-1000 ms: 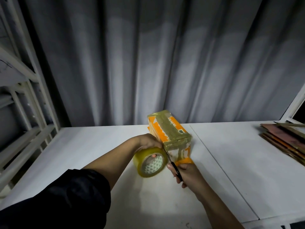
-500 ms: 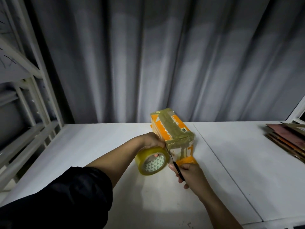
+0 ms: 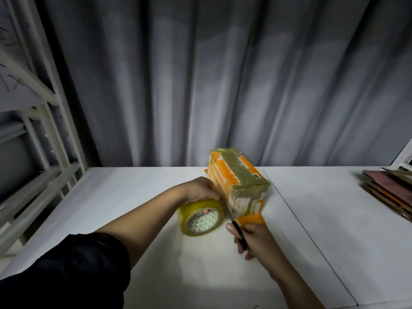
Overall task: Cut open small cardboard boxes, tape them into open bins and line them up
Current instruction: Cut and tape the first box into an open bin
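Head view, the only one: left hand (image 3: 201,188) curls over a yellowish roll of clear packing tape (image 3: 200,217), fingertips showing inside its core, the roll resting on the white table (image 3: 323,230) just left of the box. Right hand (image 3: 252,238) closes round black-handled scissors (image 3: 239,235), blades pointing up at the near end of the box, where a strip seems to run from the roll; whether they are biting tape I cannot tell.

Orange-and-white cardboard box (image 3: 239,184), wrapped in dull olive-brown tape, sits mid-table, long axis running away from the person, its near end touching or just beside the scissors. It looks light and likely to skid on the smooth top, so steady it by the long side walls, not the taped ends. The cardboard should be stiff at the edges and soft mid-panel; the glossy tape is slippery.

Flattened brown cardboard sheets (image 3: 388,192) are stacked well apart at the far right. Grey curtain (image 3: 223,85) hangs behind, white metal rack (image 3: 33,152) stands left. Only the roll crowds the box.
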